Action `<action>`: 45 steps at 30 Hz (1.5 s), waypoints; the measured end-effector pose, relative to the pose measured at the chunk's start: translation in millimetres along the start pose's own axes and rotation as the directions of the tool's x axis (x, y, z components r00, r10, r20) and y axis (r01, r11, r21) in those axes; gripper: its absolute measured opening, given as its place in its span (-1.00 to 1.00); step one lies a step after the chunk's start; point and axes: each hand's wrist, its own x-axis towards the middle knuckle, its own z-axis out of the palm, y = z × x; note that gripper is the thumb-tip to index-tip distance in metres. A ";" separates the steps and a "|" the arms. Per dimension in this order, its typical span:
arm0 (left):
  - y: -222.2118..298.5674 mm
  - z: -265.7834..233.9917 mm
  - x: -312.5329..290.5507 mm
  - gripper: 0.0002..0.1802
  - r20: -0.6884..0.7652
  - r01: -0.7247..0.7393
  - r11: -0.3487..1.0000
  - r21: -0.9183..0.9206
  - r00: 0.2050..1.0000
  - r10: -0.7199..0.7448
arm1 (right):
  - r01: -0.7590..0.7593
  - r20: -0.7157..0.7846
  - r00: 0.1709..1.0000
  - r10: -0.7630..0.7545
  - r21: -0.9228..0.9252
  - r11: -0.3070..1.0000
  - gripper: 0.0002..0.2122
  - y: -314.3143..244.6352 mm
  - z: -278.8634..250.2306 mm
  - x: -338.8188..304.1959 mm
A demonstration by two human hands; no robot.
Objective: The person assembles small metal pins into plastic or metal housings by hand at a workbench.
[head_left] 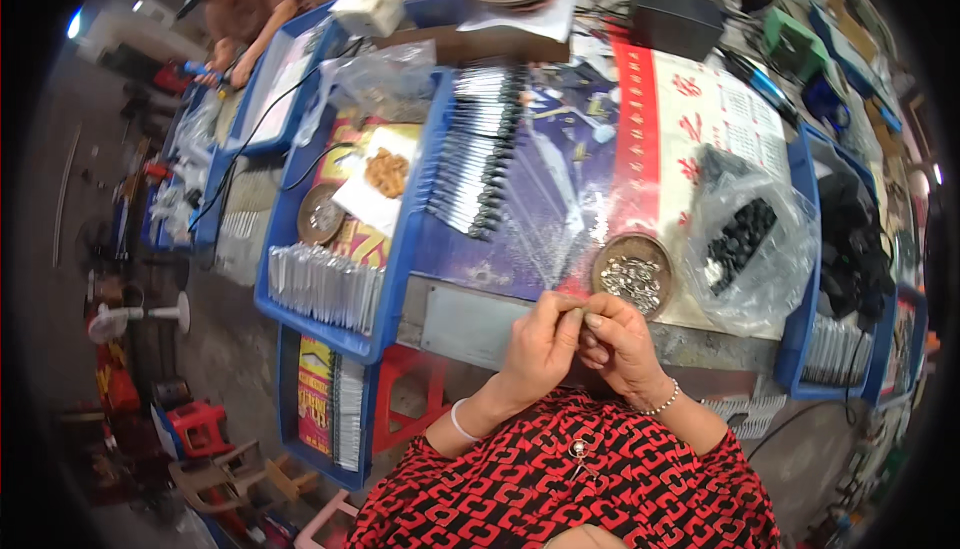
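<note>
My left hand point(544, 345) and my right hand point(620, 341) meet at the table's near edge, fingertips pinched together. Whatever they hold between them is too small to make out. Just beyond my right hand sits a round bowl point(640, 239) full of small shiny metal parts. To its right lies a clear plastic bag point(748, 294) with small black pieces point(742, 241) in it. A row of slim silver-and-black rods point(478, 149) lies side by side on the table, farther off and left of my hands.
On the left, a blue tray point(400, 279) holds silver strips point(325, 287), a small dish point(320, 213) and orange-brown pieces point(386, 172) on white paper. Another blue tray point(800, 354) stands at right with black material. A red stool point(410, 389) is below the table. Another person point(250, 9) works far left.
</note>
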 end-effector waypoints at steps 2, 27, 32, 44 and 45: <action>-7.9 0.2 -1.0 -0.87 -0.025 -0.156 0.981 0.117 0.987 0.160 | -0.046 -0.004 0.999 0.046 -0.010 0.999 -0.94 2.1 2.0 0.9; -11.0 -171.4 -47.7 -0.76 -0.502 0.040 0.927 0.374 0.849 0.165 | -0.100 0.126 0.983 0.134 -0.243 0.965 -0.84 32.9 32.9 20.8; -22.5 -194.9 -50.1 -0.76 -0.511 0.078 0.888 0.454 0.839 0.187 | -0.105 0.128 0.982 0.140 -0.245 0.964 -0.83 35.0 27.6 18.9; -25.4 -220.8 -40.3 -0.80 -0.455 0.168 0.825 0.539 0.882 0.118 | -0.162 0.062 0.979 0.194 -0.342 0.926 -0.86 32.5 23.4 14.7; -26.8 -223.1 -38.1 -0.79 -0.441 0.137 0.814 0.564 0.884 0.157 | -0.165 0.065 0.978 0.198 -0.342 0.925 -0.86 32.6 23.1 16.0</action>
